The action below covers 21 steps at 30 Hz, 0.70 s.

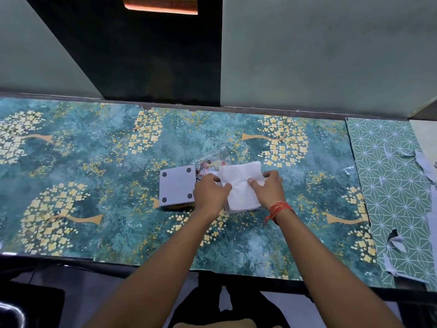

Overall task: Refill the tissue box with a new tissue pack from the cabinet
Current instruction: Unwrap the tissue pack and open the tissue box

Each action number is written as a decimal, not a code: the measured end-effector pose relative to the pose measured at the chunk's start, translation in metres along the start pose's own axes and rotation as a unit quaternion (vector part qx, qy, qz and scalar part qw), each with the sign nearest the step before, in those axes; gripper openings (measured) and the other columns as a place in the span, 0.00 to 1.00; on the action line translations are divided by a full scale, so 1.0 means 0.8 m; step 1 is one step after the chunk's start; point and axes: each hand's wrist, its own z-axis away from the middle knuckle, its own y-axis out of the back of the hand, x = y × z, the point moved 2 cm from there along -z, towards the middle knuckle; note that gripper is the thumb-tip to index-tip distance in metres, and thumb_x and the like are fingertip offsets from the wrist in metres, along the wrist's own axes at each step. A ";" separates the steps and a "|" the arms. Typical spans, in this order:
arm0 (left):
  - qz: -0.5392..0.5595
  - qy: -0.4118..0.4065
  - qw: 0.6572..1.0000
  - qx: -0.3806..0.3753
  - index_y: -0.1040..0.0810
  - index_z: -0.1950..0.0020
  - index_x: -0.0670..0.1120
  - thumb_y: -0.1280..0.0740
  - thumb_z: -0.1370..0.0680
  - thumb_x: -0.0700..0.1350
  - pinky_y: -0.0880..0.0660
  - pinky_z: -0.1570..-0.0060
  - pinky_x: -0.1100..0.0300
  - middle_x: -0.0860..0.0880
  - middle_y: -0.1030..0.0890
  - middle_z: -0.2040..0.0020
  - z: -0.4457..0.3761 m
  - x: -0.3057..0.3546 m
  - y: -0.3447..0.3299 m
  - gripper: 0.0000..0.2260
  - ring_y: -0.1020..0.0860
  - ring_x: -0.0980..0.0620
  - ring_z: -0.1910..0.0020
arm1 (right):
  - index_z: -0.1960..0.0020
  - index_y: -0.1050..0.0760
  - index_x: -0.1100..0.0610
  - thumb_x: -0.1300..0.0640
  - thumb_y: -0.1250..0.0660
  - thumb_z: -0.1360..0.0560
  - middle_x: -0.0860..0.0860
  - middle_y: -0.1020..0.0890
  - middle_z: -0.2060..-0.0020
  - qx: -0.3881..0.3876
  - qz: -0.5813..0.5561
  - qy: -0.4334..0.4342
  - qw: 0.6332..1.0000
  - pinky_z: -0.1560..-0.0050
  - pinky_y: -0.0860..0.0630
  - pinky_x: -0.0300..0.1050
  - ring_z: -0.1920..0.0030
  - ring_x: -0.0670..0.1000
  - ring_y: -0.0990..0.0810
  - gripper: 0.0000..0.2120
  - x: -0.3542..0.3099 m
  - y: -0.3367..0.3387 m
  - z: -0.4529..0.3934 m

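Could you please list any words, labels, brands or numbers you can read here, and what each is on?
No text can be read.
Clear plastic wrapper: red and black printing and a small round mark, too small and blurred to read.
Grey box, tissues, patterned table cover: no writing visible.

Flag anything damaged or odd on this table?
The green geometric-patterned table covering at the right is torn, with peeling flaps. The grey square tissue box lies upside down, rubber feet up. Crumpled clear plastic wrapper sits behind it.

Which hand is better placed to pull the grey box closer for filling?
Probably the left hand: it lies beside the upturned grey square box, while the right hand sits on the white tissue stack.
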 end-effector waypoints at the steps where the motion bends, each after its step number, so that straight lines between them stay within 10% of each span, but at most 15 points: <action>1: -0.017 -0.002 1.000 -0.005 0.22 0.42 0.45 0.29 0.27 0.51 0.33 0.56 0.58 0.47 0.17 0.48 -0.003 -0.002 -0.001 0.16 0.20 0.44 0.48 | 0.37 0.35 0.60 0.47 0.31 0.26 0.59 0.30 0.37 -0.002 -0.002 -0.001 1.000 0.43 0.27 0.54 0.41 0.62 0.26 0.26 0.001 -0.001 -0.002; 8: -0.061 0.009 0.996 -0.064 0.29 0.42 0.44 0.29 0.28 0.48 0.34 0.66 0.57 0.44 0.20 0.51 -0.022 -0.021 -0.019 0.18 0.24 0.44 0.56 | 0.39 0.35 0.60 0.44 0.30 0.28 0.61 0.28 0.38 -0.054 -0.015 -0.076 0.996 0.42 0.26 0.55 0.40 0.63 0.26 0.28 0.021 -0.025 -0.016; 12: -0.026 -0.045 0.999 0.010 0.31 0.32 0.44 0.30 0.28 0.47 0.27 0.48 0.51 0.44 0.25 0.38 -0.021 -0.016 -0.028 0.26 0.23 0.41 0.44 | 0.36 0.35 0.61 0.44 0.31 0.28 0.61 0.28 0.36 -0.047 0.006 -0.050 0.998 0.40 0.27 0.56 0.38 0.63 0.27 0.29 0.018 -0.022 -0.012; 18: -0.034 -0.265 0.950 0.162 0.24 0.56 0.44 0.28 0.31 0.39 0.27 0.47 0.52 0.46 0.25 0.52 0.007 -0.005 -0.029 0.07 0.25 0.44 0.52 | 0.39 0.27 0.59 0.58 0.30 0.28 0.56 0.24 0.44 0.136 0.117 0.281 0.943 0.42 0.28 0.51 0.43 0.58 0.28 0.19 -0.011 0.015 0.038; 21: -0.180 -0.253 0.948 0.073 0.21 0.40 0.49 0.28 0.29 0.43 0.30 0.36 0.47 0.42 0.30 0.33 0.003 -0.002 -0.041 0.17 0.31 0.41 0.35 | 0.38 0.27 0.61 0.66 0.32 0.29 0.60 0.26 0.37 0.042 0.254 0.344 0.903 0.40 0.26 0.54 0.39 0.61 0.29 0.19 -0.029 -0.003 0.045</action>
